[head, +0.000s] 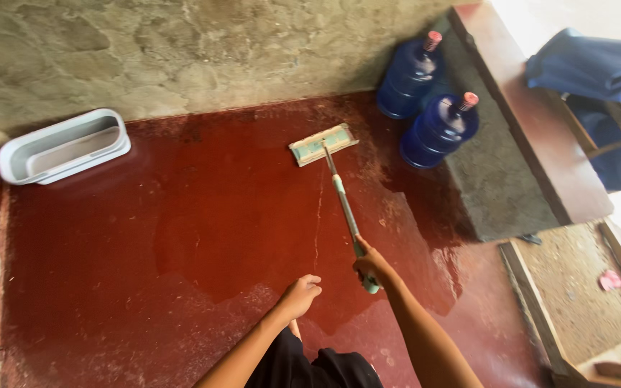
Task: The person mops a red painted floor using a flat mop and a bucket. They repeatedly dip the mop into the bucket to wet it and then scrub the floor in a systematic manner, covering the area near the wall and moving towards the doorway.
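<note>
My right hand (372,267) grips the lower end of a flat mop's handle (344,203), which is metal with pale green sections. The mop's rectangular pale green head (323,144) lies flat on the dark red floor (181,237) near the far wall, beside two blue bottles. My left hand (300,294) hangs free just left of the handle, fingers loosely curled, holding nothing. Part of the floor around the mop looks wet and darker.
A white and grey rectangular mop bucket (62,147) stands at the left by the rough concrete wall (181,50). Two large blue water bottles (440,129) with pink caps stand against a low ledge (533,122) on the right. Blue cloth (601,72) lies beyond it.
</note>
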